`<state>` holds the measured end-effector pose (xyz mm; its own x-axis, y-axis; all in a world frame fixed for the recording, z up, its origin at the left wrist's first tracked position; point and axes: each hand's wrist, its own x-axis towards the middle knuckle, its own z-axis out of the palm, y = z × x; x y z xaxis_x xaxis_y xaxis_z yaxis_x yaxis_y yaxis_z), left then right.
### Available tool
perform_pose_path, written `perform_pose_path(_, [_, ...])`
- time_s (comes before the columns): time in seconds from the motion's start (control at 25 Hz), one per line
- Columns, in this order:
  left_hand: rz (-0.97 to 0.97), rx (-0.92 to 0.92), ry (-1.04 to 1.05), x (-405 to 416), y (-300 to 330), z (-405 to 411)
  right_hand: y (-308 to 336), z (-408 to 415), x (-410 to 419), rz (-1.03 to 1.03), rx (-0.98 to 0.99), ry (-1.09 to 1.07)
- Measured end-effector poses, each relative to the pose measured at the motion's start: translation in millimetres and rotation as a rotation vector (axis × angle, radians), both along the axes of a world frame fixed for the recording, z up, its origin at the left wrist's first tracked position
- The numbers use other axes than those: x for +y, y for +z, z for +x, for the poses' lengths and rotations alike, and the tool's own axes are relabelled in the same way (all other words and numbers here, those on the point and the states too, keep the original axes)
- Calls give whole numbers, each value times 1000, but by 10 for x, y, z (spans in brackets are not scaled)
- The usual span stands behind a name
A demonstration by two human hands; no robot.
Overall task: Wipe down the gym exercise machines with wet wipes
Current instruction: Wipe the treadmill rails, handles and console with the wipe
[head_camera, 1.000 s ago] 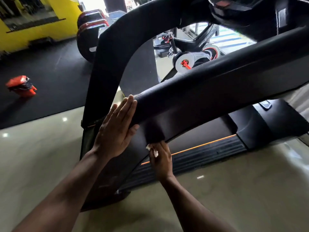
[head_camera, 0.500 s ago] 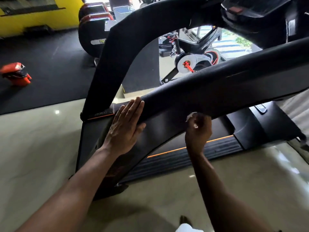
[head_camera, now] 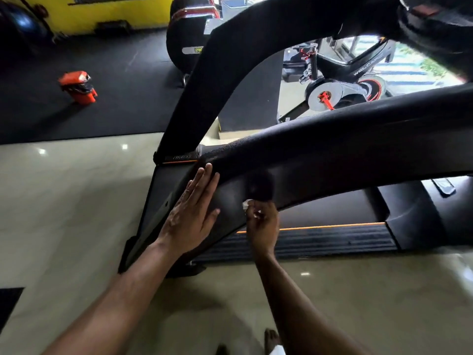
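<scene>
A black treadmill fills the view, its thick side handrail [head_camera: 345, 149] running from lower left to upper right. My left hand [head_camera: 190, 213] rests flat, fingers straight, on the lower end of that rail. My right hand [head_camera: 262, 222] grips a crumpled white wet wipe [head_camera: 247, 204] and holds it against the rail's underside, just right of my left hand. Most of the wipe is hidden inside my fingers.
The treadmill's upright post [head_camera: 217, 80] rises behind the rail, and its belt deck [head_camera: 320, 242] with an orange stripe lies below. A spin bike [head_camera: 340, 83] stands beyond. An orange object [head_camera: 76, 85] sits on the black floor mat at left. Glossy beige floor lies below me.
My right hand with the wipe slid back down the rail's underside toward my left hand, after having moved up to the right. My left hand stayed flat on the rail.
</scene>
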<state>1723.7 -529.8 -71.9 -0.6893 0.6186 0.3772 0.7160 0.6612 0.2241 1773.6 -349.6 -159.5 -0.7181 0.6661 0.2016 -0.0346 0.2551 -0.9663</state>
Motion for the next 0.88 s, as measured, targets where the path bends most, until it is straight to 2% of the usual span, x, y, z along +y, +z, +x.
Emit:
perform_pose_path(0.12, [26, -87, 2, -270, -114, 80, -161, -99, -333, -54, -139, 48])
perform_pose_path(0.24, [66, -162, 115, -790, -275, 177, -228, -154, -475, -66, -382, 52])
perform_pose_path(0.32, [76, -226, 184, -1259, -362, 253, -253, -198, -651, -181, -492, 57])
perform_pose_path(0.4, [82, -318, 230, -1753, -415, 299, -257, -229, -1028, -338, -439, 129])
perform_pose_path(0.48, [106, -406, 303, -2219, -461, 324, -245, -245, -1534, -401, -389, 256])
perform_pose_path(0.68, [184, -546, 466, -3345, -454, 423, 78, -371, -2847, -341, -340, 526])
perform_pose_path(0.88, [296, -561, 645, -4207, -439, 310, 299, -757, -3652, -264, -294, 680])
